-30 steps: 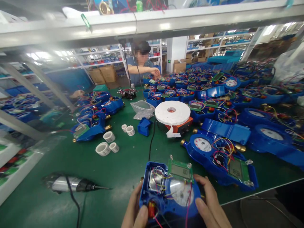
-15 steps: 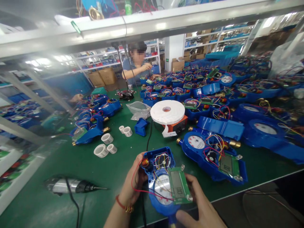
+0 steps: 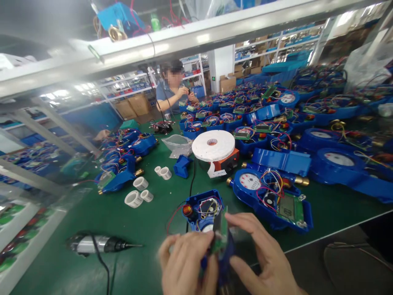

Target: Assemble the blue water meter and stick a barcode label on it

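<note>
My left hand [image 3: 184, 262] and my right hand [image 3: 260, 254] close from both sides on a green circuit board [image 3: 221, 233] with a display, which stands edge-on between them. Wires run from it into an open blue water meter housing [image 3: 204, 213], whose dial is partly hidden behind the board and my fingers. A red wire and an orange-red round part [image 3: 187, 210] sit at the housing's left. Another wired blue meter [image 3: 270, 196] lies just to the right of my right hand.
Many wired blue meters cover the green bench. A white tape roll [image 3: 213, 145] sits on an orange base, with white plastic rings [image 3: 140, 183] to its left. An electric screwdriver [image 3: 101, 244] lies at left. A co-worker [image 3: 173, 88] works across the bench.
The meter has turned, and its circuit board has swung from lying flat to standing edge-on. My left hand has moved over to the board, and both hands now close on it.
</note>
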A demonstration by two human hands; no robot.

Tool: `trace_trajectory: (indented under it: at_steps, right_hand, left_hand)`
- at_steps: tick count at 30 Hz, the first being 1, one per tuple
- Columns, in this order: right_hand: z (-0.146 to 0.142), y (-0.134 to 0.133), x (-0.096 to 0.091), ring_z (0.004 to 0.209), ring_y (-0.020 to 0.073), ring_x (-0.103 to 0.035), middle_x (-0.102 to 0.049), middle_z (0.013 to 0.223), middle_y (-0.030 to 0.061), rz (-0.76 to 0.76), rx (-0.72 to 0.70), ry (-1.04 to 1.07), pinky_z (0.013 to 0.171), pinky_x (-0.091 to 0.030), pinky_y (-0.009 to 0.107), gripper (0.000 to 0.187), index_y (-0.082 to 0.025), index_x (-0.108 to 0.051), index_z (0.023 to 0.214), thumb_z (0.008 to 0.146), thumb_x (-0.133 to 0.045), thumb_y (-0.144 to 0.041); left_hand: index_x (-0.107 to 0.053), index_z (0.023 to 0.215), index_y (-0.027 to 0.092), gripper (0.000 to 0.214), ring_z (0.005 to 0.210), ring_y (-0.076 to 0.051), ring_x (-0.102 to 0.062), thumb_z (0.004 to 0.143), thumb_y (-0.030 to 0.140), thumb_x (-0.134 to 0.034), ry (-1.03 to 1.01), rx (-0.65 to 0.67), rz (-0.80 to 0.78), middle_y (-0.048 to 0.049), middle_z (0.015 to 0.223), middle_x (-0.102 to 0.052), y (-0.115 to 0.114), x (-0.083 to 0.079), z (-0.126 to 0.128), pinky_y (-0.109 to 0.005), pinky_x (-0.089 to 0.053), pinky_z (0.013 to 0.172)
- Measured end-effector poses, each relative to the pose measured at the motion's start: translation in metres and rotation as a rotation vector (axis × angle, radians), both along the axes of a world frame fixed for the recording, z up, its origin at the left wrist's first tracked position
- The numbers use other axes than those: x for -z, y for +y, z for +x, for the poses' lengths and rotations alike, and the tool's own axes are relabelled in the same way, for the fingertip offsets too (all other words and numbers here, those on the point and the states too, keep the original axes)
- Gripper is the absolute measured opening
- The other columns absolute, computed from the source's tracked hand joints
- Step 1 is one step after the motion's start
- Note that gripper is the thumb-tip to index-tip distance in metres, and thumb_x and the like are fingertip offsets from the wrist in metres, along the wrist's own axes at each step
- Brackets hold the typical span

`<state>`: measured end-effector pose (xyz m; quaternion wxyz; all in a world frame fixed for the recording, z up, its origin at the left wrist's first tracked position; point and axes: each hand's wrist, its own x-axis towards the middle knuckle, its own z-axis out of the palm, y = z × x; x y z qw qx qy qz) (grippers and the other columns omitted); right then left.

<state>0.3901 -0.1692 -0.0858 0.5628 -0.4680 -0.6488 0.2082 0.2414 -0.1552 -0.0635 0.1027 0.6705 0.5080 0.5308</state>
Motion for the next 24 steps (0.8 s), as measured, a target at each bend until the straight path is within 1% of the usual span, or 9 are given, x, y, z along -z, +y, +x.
trace_trajectory:
  at_steps: [2, 4, 5, 6, 8, 13, 16, 20, 24]
  right_hand:
    - [-0.001, 0.009, -0.007, 0.112, 0.0212, -0.056, -0.06, 0.119, 0.0035, 0.014, 0.009, 0.026, 0.097, -0.047, 0.032, 0.05, -0.032, -0.043, 0.138, 0.091, -0.06, -0.03]
    - [-0.004, 0.021, -0.01, 0.115, 0.0212, -0.053, -0.06, 0.121, 0.0028, -0.004, 0.046, 0.036, 0.099, -0.045, 0.034, 0.044, -0.034, -0.049, 0.134, 0.092, -0.06, -0.026]
    - [-0.005, 0.026, -0.011, 0.115, 0.0214, -0.053, -0.06, 0.12, 0.0021, -0.022, 0.049, 0.032, 0.099, -0.044, 0.036, 0.039, -0.034, -0.054, 0.129, 0.092, -0.061, -0.026]
    - [-0.007, 0.032, -0.012, 0.113, 0.0219, -0.053, -0.062, 0.117, 0.0016, -0.039, 0.036, 0.031, 0.098, -0.044, 0.037, 0.033, -0.034, -0.059, 0.123, 0.091, -0.062, -0.025]
    - [-0.012, 0.041, -0.011, 0.109, 0.0234, -0.054, -0.066, 0.11, 0.0019, -0.061, -0.001, 0.052, 0.096, -0.045, 0.04, 0.025, -0.032, -0.066, 0.114, 0.09, -0.063, -0.025]
    - [-0.02, 0.046, -0.01, 0.104, 0.0255, -0.055, -0.071, 0.098, 0.0006, -0.072, -0.018, 0.061, 0.094, -0.041, 0.044, 0.008, -0.03, -0.07, 0.094, 0.09, -0.064, -0.026]
    - [-0.021, 0.043, -0.009, 0.104, 0.0261, -0.054, -0.072, 0.092, -0.0021, -0.046, -0.006, -0.028, 0.092, -0.039, 0.045, 0.007, -0.029, -0.068, 0.088, 0.089, -0.065, -0.023]
    - [-0.019, 0.039, -0.008, 0.108, 0.0284, -0.054, -0.074, 0.092, -0.0031, 0.028, 0.005, -0.232, 0.093, -0.033, 0.048, 0.01, -0.03, -0.067, 0.088, 0.088, -0.066, -0.019]
    - [-0.015, 0.037, -0.006, 0.108, 0.0288, -0.057, -0.075, 0.096, -0.003, 0.087, -0.004, -0.363, 0.091, -0.034, 0.049, 0.013, -0.031, -0.068, 0.093, 0.088, -0.063, -0.02]
  left_hand:
    - [-0.07, 0.084, 0.029, 0.008, 0.071, -0.017, -0.065, 0.076, 0.029, -0.071, -0.257, -0.055, -0.212, 0.0037, 0.076, -0.073, 0.01, -0.007, -0.009, -0.031, -0.043, 0.081]
    - [-0.067, 0.091, 0.024, 0.027, 0.07, -0.016, -0.064, 0.072, 0.042, -0.075, -0.522, -0.073, -0.449, 0.0026, 0.074, -0.072, 0.017, -0.011, -0.02, -0.026, -0.046, 0.071]
    - [-0.065, 0.095, 0.022, 0.036, 0.07, -0.015, -0.065, 0.071, 0.045, -0.076, -0.618, -0.051, -0.526, 0.0022, 0.072, -0.071, 0.02, -0.011, -0.025, -0.023, -0.047, 0.07]
    - [-0.063, 0.098, 0.02, 0.042, 0.069, -0.014, -0.065, 0.07, 0.047, -0.077, -0.682, -0.02, -0.567, 0.0022, 0.071, -0.071, 0.022, -0.011, -0.028, -0.021, -0.047, 0.07]
    - [-0.061, 0.098, 0.018, 0.046, 0.068, -0.011, -0.064, 0.068, 0.048, -0.079, -0.745, 0.017, -0.583, 0.0022, 0.069, -0.071, 0.024, -0.011, -0.032, -0.017, -0.047, 0.071]
    - [-0.06, 0.099, 0.017, 0.044, 0.07, -0.011, -0.063, 0.071, 0.046, -0.078, -0.745, 0.018, -0.569, 0.0012, 0.072, -0.071, 0.026, -0.008, -0.035, -0.017, -0.047, 0.072]
    - [-0.062, 0.1, 0.016, 0.044, 0.07, -0.012, -0.062, 0.073, 0.047, -0.076, -0.665, 0.019, -0.522, 0.0002, 0.073, -0.07, 0.032, -0.005, -0.039, -0.018, -0.048, 0.071]
    - [-0.066, 0.102, 0.017, 0.041, 0.075, -0.016, -0.062, 0.076, 0.049, -0.072, -0.523, 0.035, -0.448, -0.0017, 0.08, -0.069, 0.045, -0.005, -0.041, -0.023, -0.049, 0.071]
    - [-0.07, 0.099, 0.019, 0.031, 0.081, -0.017, -0.061, 0.081, 0.045, -0.068, -0.449, 0.101, -0.422, -0.0023, 0.09, -0.07, 0.058, -0.011, -0.037, -0.024, -0.048, 0.074]
